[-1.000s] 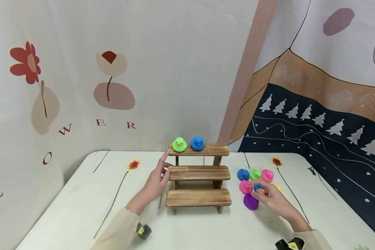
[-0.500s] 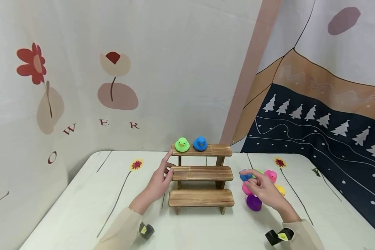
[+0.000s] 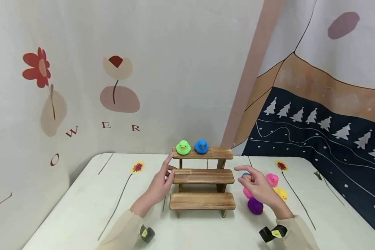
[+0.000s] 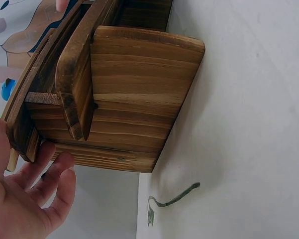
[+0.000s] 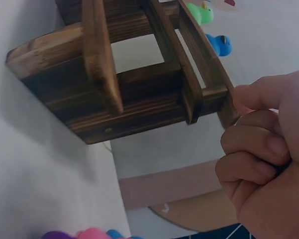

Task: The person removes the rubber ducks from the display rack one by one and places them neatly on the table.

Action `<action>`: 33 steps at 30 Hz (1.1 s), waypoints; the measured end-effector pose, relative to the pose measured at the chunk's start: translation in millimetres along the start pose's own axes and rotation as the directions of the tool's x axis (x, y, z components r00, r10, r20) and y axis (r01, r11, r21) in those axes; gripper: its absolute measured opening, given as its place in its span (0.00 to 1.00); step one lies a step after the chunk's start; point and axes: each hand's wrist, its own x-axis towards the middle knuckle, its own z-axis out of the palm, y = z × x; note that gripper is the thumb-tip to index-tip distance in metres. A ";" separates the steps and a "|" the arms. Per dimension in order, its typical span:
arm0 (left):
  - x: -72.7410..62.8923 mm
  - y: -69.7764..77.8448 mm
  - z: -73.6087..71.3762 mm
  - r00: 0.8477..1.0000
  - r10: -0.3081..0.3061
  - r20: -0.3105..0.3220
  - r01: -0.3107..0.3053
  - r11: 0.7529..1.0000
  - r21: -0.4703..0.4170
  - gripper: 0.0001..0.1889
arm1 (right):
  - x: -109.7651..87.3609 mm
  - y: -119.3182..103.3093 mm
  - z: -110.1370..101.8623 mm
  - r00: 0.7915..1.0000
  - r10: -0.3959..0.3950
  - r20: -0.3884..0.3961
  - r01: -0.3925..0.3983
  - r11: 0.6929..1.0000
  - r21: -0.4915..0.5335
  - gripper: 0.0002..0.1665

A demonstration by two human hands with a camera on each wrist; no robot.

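Observation:
A three-step wooden stand [image 3: 203, 176] sits on the white table. On its top step are a green rubber duck [image 3: 183, 148] and a blue rubber duck [image 3: 201, 147]. My left hand [image 3: 159, 183] is at the stand's left end. Its index finger reaches up to the top step's end and its thumb touches the middle step's end. My right hand [image 3: 258, 185] hovers right of the stand, over the loose ducks. Its index finger points left and its other fingers are curled. Nothing shows in its grasp in the right wrist view.
Loose rubber ducks lie around and below my right hand: a purple one [image 3: 255, 206], a pink one [image 3: 272, 179], a yellow one [image 3: 280, 193] and others partly hidden. A printed cloth wall [image 3: 175, 69] rises behind the table.
My right hand has drawn left from the loose ducks toward the stand, its index finger now pointing left. The left hand keeps its place at the stand. The head view has shifted slightly.

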 end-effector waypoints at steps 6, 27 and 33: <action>-0.9 0.8 0.5 1.000 0.010 -0.014 -0.010 1.000 0.003 0.34 | 14.4 -8.1 4.7 0.998 -0.067 -0.001 0.067 0.998 -0.020 0.19; -1.4 -0.8 2.9 1.000 -0.008 -0.003 0.008 1.000 -0.009 0.34 | 51.5 -20.6 19.0 0.967 -0.119 -0.225 0.129 0.991 0.032 0.18; -1.4 0.2 2.2 1.000 -0.011 0.001 0.011 1.000 -0.013 0.34 | 58.5 -32.4 19.6 0.975 -0.106 -0.196 0.113 0.993 0.027 0.18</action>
